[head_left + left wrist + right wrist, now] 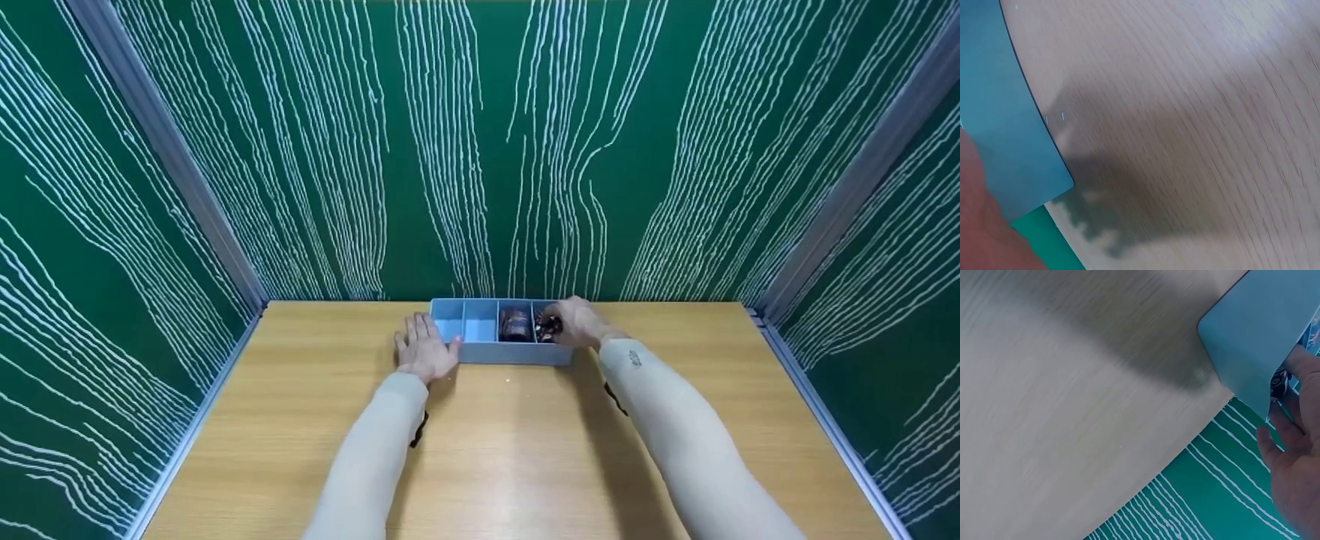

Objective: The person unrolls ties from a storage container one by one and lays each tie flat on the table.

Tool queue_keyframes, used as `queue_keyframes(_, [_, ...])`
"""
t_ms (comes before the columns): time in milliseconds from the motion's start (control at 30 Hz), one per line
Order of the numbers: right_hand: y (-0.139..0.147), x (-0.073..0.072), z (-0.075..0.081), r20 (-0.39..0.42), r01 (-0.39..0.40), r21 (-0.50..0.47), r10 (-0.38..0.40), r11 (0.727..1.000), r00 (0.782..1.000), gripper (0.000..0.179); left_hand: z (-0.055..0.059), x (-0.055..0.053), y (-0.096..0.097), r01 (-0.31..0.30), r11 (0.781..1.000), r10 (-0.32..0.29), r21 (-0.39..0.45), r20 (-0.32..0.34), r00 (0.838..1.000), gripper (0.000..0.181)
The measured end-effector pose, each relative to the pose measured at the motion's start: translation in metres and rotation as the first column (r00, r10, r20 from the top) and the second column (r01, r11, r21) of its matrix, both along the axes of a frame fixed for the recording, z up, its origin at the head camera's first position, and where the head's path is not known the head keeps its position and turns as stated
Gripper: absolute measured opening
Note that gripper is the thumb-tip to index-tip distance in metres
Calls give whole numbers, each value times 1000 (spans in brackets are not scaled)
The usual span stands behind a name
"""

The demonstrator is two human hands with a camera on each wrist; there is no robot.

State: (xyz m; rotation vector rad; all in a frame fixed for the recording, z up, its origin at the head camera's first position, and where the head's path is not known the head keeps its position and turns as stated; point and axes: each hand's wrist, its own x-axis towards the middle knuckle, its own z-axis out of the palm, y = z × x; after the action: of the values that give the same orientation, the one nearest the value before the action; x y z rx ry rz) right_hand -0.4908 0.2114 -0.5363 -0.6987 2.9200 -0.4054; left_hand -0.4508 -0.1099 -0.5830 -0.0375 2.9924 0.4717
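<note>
A light-blue box (515, 353) with a row of compartments stands at the far edge of the table. My left hand (427, 351) lies at its left end, fingers straight, the thumb at the front wall. At the right end my right hand (579, 322) reaches into the last compartment and pinches a dark, shiny patterned item (1279, 382) between thumb and fingers; its kind is hidden by the wall and fingers. Dark brown items (515, 325) fill the compartment beside it. The two left compartments (480, 321) show bare blue floors.
The wooden table (480, 457) stretches from the box toward me. Green panels (510, 187) with white wavy lines rise behind and at both sides. Grey metal posts (176, 150) stand at the back corners.
</note>
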Motion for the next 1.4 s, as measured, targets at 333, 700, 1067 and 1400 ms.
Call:
queue_keyframes(333, [9, 10, -3, 14, -24, -48, 25, 999, 1000, 40, 8, 14, 3, 22, 1000, -22, -5, -1, 1000, 93])
queue_keyframes(700, [14, 22, 8, -44, -33, -108, 29, 994, 999, 27, 8, 20, 4, 19, 1000, -19, -5, 28, 999, 93])
queue_keyframes(1067, [22, 37, 34, -82, 6, -167, -20, 986, 996, 29, 8, 15, 3, 40, 999, -39, -11, 54, 998, 97])
queue_keyframes(1400, [19, 59, 52, -37, 56, -309, -71, 949, 997, 28, 5, 20, -7, 48, 999, -49, 18, 60, 997, 97])
